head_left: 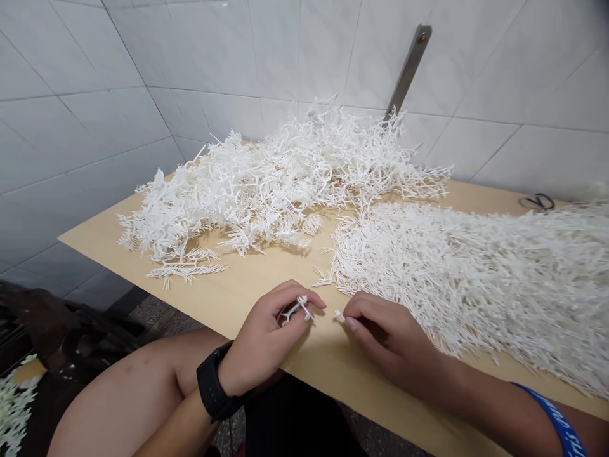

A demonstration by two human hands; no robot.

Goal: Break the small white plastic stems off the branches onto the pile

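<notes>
My left hand [273, 327], with a black watch on its wrist, is closed around a white branched plastic stem [301, 307] whose knobbed end shows between thumb and forefinger. Across a small gap, my right hand [392, 339] pinches a small white plastic piece [339, 315] between thumb and fingertip; most of that piece is hidden. Both hands are over the front part of the tan tabletop [266, 270]. Behind them lies a tangled heap of white branched plastic sprigs [266, 181]. Beside my right hand spreads a denser pile of thin white plastic sprigs [476, 273].
Loose sprigs [188, 270] lie near the table's left front edge. A metal bar [410, 70] leans against the tiled wall [214, 51], and a dark loop [540, 202] lies at the back right. Pale green-white plastic pieces [16, 406] are low on the left.
</notes>
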